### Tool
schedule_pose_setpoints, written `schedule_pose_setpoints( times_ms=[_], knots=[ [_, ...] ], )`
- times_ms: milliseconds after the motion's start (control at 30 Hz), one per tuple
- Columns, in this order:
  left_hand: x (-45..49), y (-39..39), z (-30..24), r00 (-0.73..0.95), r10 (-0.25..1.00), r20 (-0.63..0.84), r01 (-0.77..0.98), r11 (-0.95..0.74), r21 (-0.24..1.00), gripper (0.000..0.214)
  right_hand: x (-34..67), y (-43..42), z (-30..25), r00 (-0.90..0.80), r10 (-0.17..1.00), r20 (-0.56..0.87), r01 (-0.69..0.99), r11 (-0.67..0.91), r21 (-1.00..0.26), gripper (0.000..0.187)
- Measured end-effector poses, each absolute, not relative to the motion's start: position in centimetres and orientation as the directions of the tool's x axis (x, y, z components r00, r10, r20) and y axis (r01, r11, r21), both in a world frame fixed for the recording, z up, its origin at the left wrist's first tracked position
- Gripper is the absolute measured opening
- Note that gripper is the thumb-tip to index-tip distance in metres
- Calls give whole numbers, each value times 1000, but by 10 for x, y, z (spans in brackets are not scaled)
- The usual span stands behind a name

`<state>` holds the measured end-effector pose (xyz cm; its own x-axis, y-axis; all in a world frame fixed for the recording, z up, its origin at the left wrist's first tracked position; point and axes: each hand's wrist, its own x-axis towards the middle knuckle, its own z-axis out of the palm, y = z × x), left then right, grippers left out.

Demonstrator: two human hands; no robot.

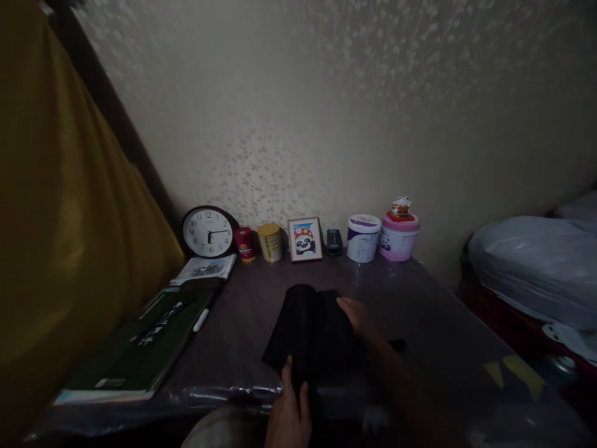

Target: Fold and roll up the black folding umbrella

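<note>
A piece of black folded fabric (298, 323) lies on the dark table, with a raised fold along its left part. My right hand (357, 316) grips its upper right edge, and part of the fingers is hidden by the cloth. My left hand (290, 414) is at the near edge of the fabric, its index finger stretched forward onto it and another finger apart. Right of my right forearm a small dark end (398, 344) shows; whether it belongs to the fabric I cannot tell.
Along the wall stand a clock (208, 233), a red tin (245, 244), a gold can (270, 242), a framed panda picture (305, 239), a white tub (362, 239) and a pink tub (400, 238). A green book (149, 336) and white marker (201, 320) lie left, beside a yellow curtain (69, 218).
</note>
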<state>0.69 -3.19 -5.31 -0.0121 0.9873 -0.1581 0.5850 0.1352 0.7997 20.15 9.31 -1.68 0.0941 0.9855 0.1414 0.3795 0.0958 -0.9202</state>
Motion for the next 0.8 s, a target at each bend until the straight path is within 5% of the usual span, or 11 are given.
schedule_pose_setpoints(
  times_ms=[333, 500, 800],
  knots=[
    [5, -31, -48, 7, 975, -221, 600, 173, 781, 53, 162, 115, -2, -9, 999, 33, 89, 34, -995, 32],
    [4, -30, -49, 20, 975, -222, 580, 170, 797, 53, 139, 127, -3, -69, 993, 97, 150, 107, -983, 30],
    [1, -29, -58, 28, 975, -221, 647, 151, 747, 54, 96, 143, -17, -74, 997, -11, 425, 22, -905, 32]
  ],
)
